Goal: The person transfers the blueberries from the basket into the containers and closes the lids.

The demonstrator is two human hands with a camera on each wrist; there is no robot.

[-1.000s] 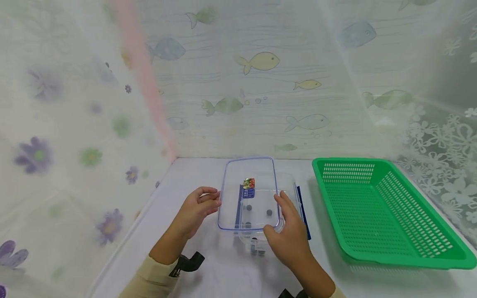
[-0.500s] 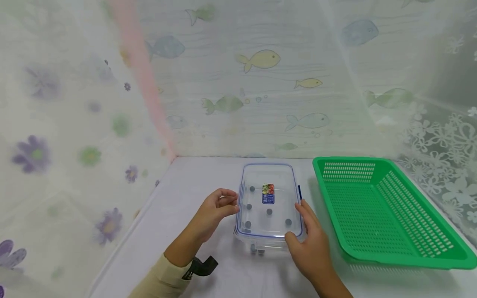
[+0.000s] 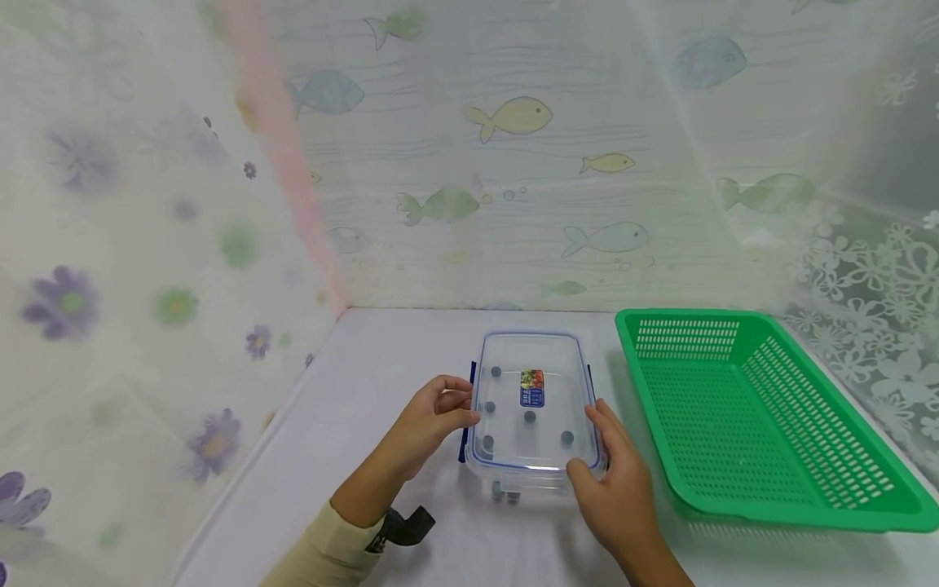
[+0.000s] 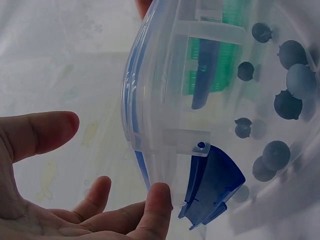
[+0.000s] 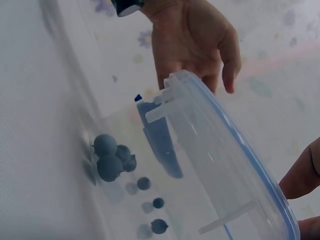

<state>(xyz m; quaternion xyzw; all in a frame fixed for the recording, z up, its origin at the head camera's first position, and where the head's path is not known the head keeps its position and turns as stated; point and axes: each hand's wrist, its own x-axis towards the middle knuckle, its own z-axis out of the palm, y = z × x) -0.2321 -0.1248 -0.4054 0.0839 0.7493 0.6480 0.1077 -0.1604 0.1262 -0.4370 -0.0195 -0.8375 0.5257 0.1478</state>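
Observation:
A clear lid (image 3: 550,451) with a blue seal and a small printed label lies over the clear food container (image 3: 531,483). Several round, dark blue-grey berries like blueberries (image 4: 288,104) show through the container's walls. One dark blue side latch (image 4: 212,182) hangs unfastened on the left; another latch (image 5: 160,140) shows through the clear wall in the right wrist view. My left hand (image 3: 429,428) is at the left edge, fingertips against the side and thumb apart from it in the left wrist view. My right hand (image 3: 619,481) holds the lid's near right corner between thumb and fingers.
A large green plastic basket (image 3: 756,440) with perforated walls stands to the right. White cloth covers the table (image 3: 381,342). Fish-patterned sheeting (image 3: 513,204) hangs behind, and a flowered sheet (image 3: 147,367) rises on the left. A black strap (image 3: 407,526) sits at my left wrist.
The lid has moved right and down from above the container onto it, then shifted slightly toward me. Both hands have moved right along with it.

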